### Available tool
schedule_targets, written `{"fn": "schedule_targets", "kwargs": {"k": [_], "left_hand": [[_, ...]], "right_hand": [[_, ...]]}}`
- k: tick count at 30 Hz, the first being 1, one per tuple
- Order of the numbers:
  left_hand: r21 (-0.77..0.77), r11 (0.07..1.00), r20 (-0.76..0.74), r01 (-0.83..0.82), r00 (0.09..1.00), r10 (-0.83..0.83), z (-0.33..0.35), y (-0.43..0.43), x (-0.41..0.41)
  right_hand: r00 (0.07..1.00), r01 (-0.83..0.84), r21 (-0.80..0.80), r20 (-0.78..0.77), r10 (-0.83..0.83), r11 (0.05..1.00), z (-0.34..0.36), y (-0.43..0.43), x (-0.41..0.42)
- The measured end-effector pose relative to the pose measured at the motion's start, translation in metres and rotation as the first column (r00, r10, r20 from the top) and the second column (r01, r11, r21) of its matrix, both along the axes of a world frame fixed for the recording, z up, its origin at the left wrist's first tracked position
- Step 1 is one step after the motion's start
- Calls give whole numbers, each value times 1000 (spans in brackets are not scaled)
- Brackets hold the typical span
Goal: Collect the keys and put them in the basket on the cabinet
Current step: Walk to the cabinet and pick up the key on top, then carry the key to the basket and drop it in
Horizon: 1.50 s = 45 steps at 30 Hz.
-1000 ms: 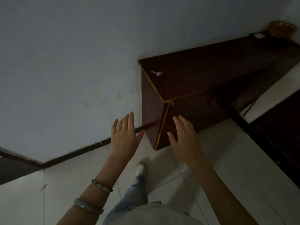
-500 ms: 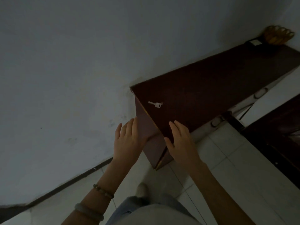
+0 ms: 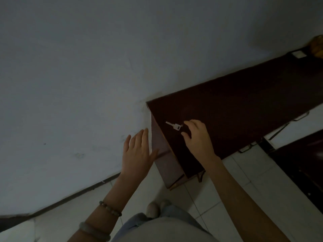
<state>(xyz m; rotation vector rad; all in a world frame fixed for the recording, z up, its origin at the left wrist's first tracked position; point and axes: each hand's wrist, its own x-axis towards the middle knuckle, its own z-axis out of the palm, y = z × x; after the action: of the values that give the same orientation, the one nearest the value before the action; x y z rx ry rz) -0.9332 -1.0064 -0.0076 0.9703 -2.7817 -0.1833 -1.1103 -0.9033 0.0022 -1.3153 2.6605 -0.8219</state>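
Key (image 3: 173, 126) lies on cabinet (image 3: 236, 109), far from basket (image 3: 317, 47).

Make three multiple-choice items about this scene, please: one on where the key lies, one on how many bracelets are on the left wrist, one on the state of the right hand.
1. Where does the key lie?
A. On the floor
B. On the cabinet top, near its near end
C. In the basket

2. How many bracelets are on the left wrist?
A. None
B. One
C. Two

3. What is the state of the right hand?
A. Open, fingers curled at the key, not yet closed on it
B. Shut around the key, lifted
C. Flat on the wall

Answers:
1. B: the key rests on the dark top, far from the basket at the other end.
2. C: a beaded one and a smooth bangle show.
3. A: the key lies flat by the fingertips, with thumb and fingers apart.
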Motion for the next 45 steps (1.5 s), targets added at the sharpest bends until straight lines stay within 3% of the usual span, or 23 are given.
{"fn": "schedule_targets", "kwargs": {"k": [6, 12, 16, 21, 30, 41, 45], "left_hand": [[32, 998, 16, -51, 999, 51, 0, 0, -4], [39, 997, 26, -69, 997, 68, 1, -4, -5], [37, 997, 32, -61, 998, 60, 0, -5, -8], [53, 998, 18, -17, 1000, 16, 3, -1, -14], [39, 990, -95, 135, 987, -131, 28, 11, -28], [-6, 896, -183, 443, 881, -437, 37, 64, -71], [-18, 842, -192, 540, 824, -533, 36, 92, -91]], "right_hand": [[995, -71, 96, 71, 64, 993, -26, -23, -33], [991, -107, 62, 84, 102, 992, -31, -31, -41], [974, -78, -38, 211, 84, 996, -21, -30, -38], [846, 76, -252, 528, 72, 965, 2, -19, -30], [751, 166, -353, 651, 114, 921, 41, 14, -18], [751, 532, -378, 625, -215, 758, 45, 115, -4], [699, 643, -368, 641, -319, 671, 42, 157, -11]]}}
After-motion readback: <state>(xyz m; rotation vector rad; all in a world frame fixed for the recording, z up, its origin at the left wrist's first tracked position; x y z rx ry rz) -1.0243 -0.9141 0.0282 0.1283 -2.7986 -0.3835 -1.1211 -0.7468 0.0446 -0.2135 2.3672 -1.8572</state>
